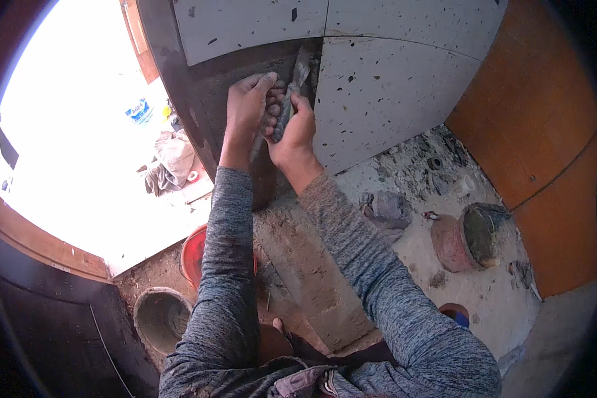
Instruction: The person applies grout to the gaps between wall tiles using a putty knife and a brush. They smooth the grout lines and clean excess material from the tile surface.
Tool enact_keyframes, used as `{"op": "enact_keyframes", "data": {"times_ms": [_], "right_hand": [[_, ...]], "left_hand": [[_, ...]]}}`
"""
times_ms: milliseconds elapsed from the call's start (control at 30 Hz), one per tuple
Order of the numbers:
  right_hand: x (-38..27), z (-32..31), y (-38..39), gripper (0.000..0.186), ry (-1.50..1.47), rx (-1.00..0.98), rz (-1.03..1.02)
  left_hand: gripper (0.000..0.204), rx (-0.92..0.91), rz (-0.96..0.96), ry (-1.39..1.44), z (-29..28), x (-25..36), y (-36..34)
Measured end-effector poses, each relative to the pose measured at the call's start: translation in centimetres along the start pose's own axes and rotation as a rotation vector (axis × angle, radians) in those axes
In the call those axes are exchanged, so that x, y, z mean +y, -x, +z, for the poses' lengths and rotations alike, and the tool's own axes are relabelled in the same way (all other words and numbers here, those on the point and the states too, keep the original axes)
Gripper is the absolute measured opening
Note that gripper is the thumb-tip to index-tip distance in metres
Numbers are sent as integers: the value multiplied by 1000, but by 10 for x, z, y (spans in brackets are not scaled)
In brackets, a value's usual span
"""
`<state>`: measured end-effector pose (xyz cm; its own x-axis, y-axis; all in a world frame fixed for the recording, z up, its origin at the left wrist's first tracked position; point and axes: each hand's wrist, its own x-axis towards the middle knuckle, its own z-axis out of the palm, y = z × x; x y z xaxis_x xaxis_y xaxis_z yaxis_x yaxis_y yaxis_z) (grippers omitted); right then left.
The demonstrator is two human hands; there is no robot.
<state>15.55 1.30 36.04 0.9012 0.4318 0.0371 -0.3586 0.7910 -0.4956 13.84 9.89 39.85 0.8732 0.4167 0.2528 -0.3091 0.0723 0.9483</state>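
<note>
Both hands are closed around a grey, mortar-caked metal trowel (292,93): the left hand (249,106) and right hand (295,132) touch. Its blade is pressed into the dark mortar patch (212,86) between white speckled wall tiles (391,86).

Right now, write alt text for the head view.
Both hands, left hand and right hand, grip a trowel against a mortar-covered wall gap beside speckled white tiles. A mortar-caked bucket lies on the dusty floor.
</note>
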Motion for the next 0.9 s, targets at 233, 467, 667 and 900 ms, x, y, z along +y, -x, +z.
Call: {"op": "enact_keyframes", "data": {"times_ms": [233, 467, 667, 900], "right_hand": [[28, 38, -32, 40, -178, 85, -199], [35, 74, -44, 48, 52, 324, -514], [39, 67, -57, 58, 11, 313, -445], [41, 63, -44, 59, -64, 271, -385]], "left_hand": [[30, 20, 104, -50, -23, 0, -13], [37, -11, 119, 131, -39, 12, -13], [39, -107, 264, -241, -48, 16, -6], [35, -120, 315, -394, -50, 28, 4]]}}
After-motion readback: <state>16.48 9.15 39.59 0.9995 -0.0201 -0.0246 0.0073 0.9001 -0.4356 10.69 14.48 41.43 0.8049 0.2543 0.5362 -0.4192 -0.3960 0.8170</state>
